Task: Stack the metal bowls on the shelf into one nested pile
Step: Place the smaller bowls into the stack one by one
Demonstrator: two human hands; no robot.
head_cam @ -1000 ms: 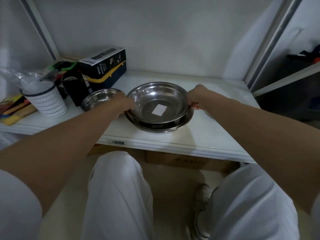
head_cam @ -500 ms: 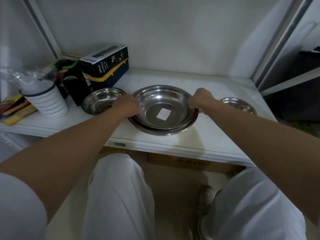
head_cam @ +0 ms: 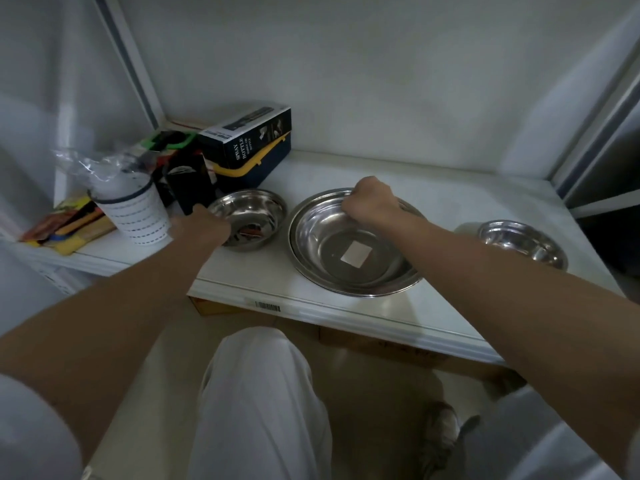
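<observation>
Black box [head_cam: 258, 142] reads "SPRAY BOTTLE"; blank wht sticker in lrg bowl [head_cam: 356, 254].

Nested large steel bowls [head_cam: 353, 251] mid-shelf, between two smaller upright bowls [head_cam: 247, 216] [head_cam: 523, 242].

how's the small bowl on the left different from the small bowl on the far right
The left small bowl has the left hand at its near rim; the right small bowl stands untouched, away from both hands. The left one sits beside the black spray bottle box and shows a dark reddish patch inside; the right one stands alone near the shelf's end. Both are shiny metal, upright, and not yet nested.
</observation>
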